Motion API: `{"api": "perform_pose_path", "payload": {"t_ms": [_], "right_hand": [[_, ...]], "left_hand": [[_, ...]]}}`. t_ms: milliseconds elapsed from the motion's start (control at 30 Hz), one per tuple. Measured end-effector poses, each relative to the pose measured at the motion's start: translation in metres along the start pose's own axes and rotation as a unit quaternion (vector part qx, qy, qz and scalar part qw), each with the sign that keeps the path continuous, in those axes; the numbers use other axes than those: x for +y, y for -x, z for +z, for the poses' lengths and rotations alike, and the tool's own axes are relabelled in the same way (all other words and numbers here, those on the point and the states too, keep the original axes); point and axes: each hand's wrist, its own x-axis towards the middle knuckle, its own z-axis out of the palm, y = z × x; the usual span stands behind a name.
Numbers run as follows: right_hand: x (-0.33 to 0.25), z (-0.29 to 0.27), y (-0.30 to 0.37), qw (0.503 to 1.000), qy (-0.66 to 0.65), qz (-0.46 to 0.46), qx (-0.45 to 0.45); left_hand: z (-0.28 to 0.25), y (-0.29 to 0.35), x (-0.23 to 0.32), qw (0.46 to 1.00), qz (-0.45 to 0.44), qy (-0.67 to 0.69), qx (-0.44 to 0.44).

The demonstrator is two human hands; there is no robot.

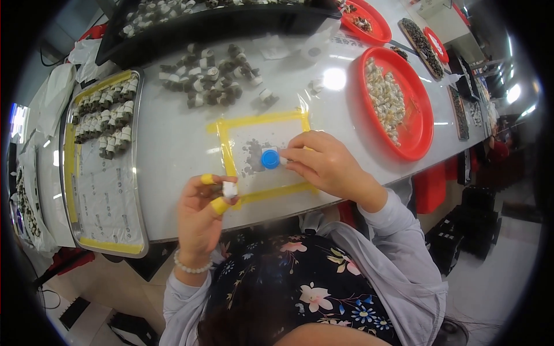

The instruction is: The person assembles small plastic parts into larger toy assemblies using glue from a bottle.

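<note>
My left hand [199, 210], with yellow finger covers on thumb and forefinger, pinches a small dark piece wrapped in a white band [229, 189]. It is held over the near left corner of a yellow-taped rectangle [271, 190] on the white table. Inside that rectangle sits a small round blue cap [270, 159] beside a grey wet smear [252, 155]. My right hand [323, 164] is closed right beside the cap, thumb and fingertips together at a small whitish bit. Whether they grip this bit or the cap's edge, I cannot tell.
Beyond the rectangle lies a heap of white-banded dark pieces [210, 78]. On the left, a metal tray [109, 207] carries rows of them. A red plate [424, 127] of whitish pieces stands at right; a black bin [231, 24] and another red plate [375, 37] are farther back.
</note>
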Motion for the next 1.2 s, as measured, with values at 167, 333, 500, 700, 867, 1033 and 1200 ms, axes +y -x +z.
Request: {"api": "perform_pose_path", "payload": {"t_ms": [167, 333, 500, 700, 867, 1033, 1200], "right_hand": [[-0.002, 0.004, -0.012, 0.994, 0.058, -0.071, -0.062], [-0.009, 0.003, -0.021, 0.985, 0.094, -0.083, -0.119], [-0.01, 0.0, -0.026, 0.976, 0.121, -0.09, -0.157], [-0.009, -0.001, -0.022, 0.994, 0.032, -0.07, -0.072], [-0.011, 0.0, -0.021, 0.997, 0.035, -0.053, -0.051], [-0.01, -0.001, -0.02, 0.996, 0.059, -0.054, -0.051], [-0.016, -0.004, -0.021, 0.998, 0.036, -0.039, -0.037]], "left_hand": [[0.004, -0.003, -0.011, 0.999, -0.031, -0.009, 0.0], [0.002, -0.003, -0.017, 0.999, -0.029, -0.011, -0.015], [0.004, -0.003, -0.022, 1.0, -0.007, -0.01, -0.011], [0.004, -0.005, -0.028, 0.999, 0.014, -0.037, -0.014], [0.005, -0.007, -0.031, 0.999, 0.02, -0.036, -0.024], [0.005, -0.008, -0.032, 0.999, 0.026, -0.032, -0.017], [0.003, -0.008, -0.032, 0.998, 0.021, -0.049, -0.022]]}}
